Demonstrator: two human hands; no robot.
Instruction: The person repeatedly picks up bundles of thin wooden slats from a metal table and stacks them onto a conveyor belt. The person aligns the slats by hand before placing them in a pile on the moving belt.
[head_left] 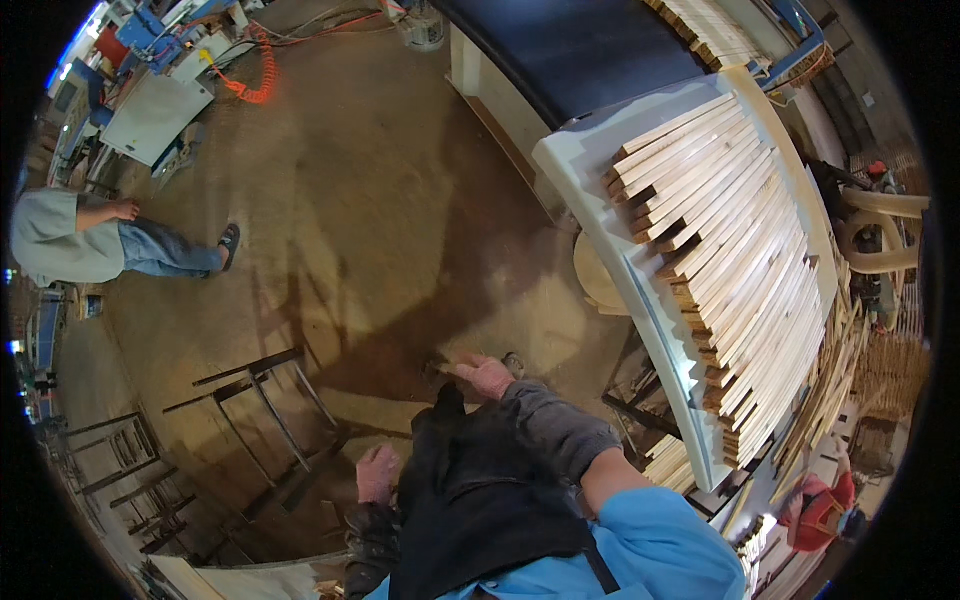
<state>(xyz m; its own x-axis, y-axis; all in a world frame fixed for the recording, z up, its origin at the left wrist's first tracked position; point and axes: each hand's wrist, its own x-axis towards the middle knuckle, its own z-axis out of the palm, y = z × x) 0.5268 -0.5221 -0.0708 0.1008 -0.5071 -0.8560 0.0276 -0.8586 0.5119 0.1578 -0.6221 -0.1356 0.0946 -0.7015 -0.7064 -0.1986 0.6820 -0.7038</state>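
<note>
My right hand (pixel 487 377), in a pinkish glove, is held in front of my dark apron (pixel 480 500) with its fingers pointing left. Nothing shows in it, and the fingers look loosely apart. Lower and to the left, my left hand (pixel 377 473) hangs beside the apron in a similar glove. Its fingers are foreshortened and slightly spread, with no object visible there. Neither hand touches the long wooden strips (pixel 730 240), which lie side by side with uneven ends on a pale table (pixel 630 270) to my right.
A dark conveyor belt (pixel 590 50) adjoins the table's far end. Black metal stands (pixel 265 400) are at left on the brown floor (pixel 340 150). Another person (pixel 120 235) stands far left, near machinery with a coiled orange hose (pixel 262 75). A person in red (pixel 820 510) is at lower right.
</note>
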